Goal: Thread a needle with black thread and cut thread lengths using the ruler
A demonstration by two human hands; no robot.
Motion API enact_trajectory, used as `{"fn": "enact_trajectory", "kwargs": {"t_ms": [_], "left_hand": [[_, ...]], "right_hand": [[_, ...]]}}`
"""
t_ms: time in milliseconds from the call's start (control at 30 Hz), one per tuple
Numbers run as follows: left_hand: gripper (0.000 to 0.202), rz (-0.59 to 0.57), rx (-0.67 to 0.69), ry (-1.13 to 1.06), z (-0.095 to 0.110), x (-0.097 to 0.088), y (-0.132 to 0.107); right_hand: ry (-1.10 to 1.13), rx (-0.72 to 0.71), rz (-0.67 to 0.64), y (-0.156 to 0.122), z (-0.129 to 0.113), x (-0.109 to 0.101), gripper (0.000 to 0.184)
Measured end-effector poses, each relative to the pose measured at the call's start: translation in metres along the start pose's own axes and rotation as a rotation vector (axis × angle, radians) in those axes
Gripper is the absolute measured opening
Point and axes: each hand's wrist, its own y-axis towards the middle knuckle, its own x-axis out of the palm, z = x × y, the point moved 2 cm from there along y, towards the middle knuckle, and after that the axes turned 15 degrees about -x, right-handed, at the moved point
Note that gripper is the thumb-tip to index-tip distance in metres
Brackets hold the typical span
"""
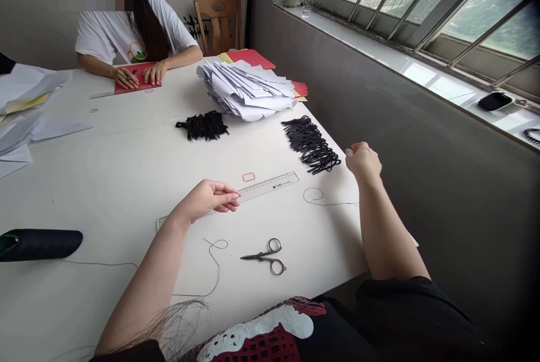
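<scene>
A grey wall (405,159) is rising beside a white table (126,165).
A stack of white paper (248,92) is lying towards the far edge. A clear ruler (274,183) is lying beneath the left hand (211,199), whose fingers are bending towards the thumb; I cannot tell whether they are pinching anything. A dark spool (42,244) is resting well to that hand's left, trailing thread. The right hand (363,162) is clenching just beside the looped black cords (312,145); its contents are not showing. Scissors (261,256) are lying nearer the body, between the forearms. A thin strand (333,204) is curling between the hands, running to the right forearm.
</scene>
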Motion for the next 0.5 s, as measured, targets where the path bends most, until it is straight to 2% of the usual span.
{"fn": "enact_trajectory", "kwargs": {"t_ms": [100, 200, 333, 500], "left_hand": [[0.034, -0.001, 0.000, 0.006, 0.001, 0.000, -0.001], [0.035, 0.007, 0.005, 0.009, 0.001, 0.000, -0.001], [0.036, 0.068, 0.036, -0.008, 0.003, -0.004, -0.004], [0.031, 0.256, 0.144, -0.079, 0.009, -0.018, -0.026]], "right_hand": [[-0.196, 0.075, 0.010, -0.005, 0.007, -0.008, 0.030], [-0.248, 0.002, -0.063, -0.016, 0.006, -0.018, 0.028], [-0.188, -0.263, -0.187, -0.045, -0.004, -0.023, 0.023], [0.046, -0.684, -0.464, -0.106, -0.025, -0.003, 0.022]]}}
